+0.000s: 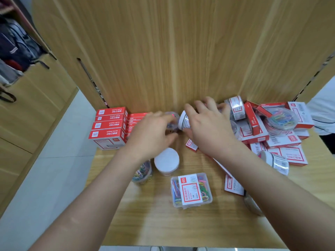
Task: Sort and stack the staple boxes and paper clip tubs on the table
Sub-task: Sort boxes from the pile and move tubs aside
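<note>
My left hand [150, 131] grips a clear round paper clip tub [172, 117] near the back of the table. Beside it, my right hand [208, 125] holds a second round tub with a white label [184, 120], lying on its side. Red and white staple boxes [108, 124] stand stacked at the back left, with a lower stack [136, 118] partly hidden behind my left hand. A white-lidded round tub [166, 160], a tub of coloured clips [143, 172] and a rectangular clear clip box [191, 190] sit in front.
A loose heap of staple boxes [282, 142] and round tubs [280, 118] covers the back right of the wooden table [163, 223]. A wood-grain wall panel [172, 51] rises behind. The table's left edge drops to a pale floor [45, 169]. Cupboards stand at the left.
</note>
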